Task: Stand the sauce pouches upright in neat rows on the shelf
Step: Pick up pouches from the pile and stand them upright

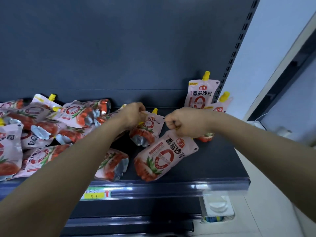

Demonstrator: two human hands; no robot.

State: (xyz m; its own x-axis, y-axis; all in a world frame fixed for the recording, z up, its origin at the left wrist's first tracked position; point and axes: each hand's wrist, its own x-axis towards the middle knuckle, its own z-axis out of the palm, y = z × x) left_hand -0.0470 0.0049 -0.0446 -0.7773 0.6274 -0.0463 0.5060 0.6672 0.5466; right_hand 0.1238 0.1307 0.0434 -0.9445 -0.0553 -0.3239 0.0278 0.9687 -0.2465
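Pink sauce pouches with yellow spouts and red tomato prints lie heaped flat in a pile [51, 127] at the left of the dark shelf [213, 165]. Two upright pouches [200, 94] stand at the right back. At centre, a middle pouch [147, 132] lies slanted and a front pouch [164, 154] hangs tilted, top up.

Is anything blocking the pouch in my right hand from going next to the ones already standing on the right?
Nothing visible does. The right hand grips the tilted pouch by its top, and the shelf in front of the two standing pouches is bare. The left hand holds a second pouch off to the left.
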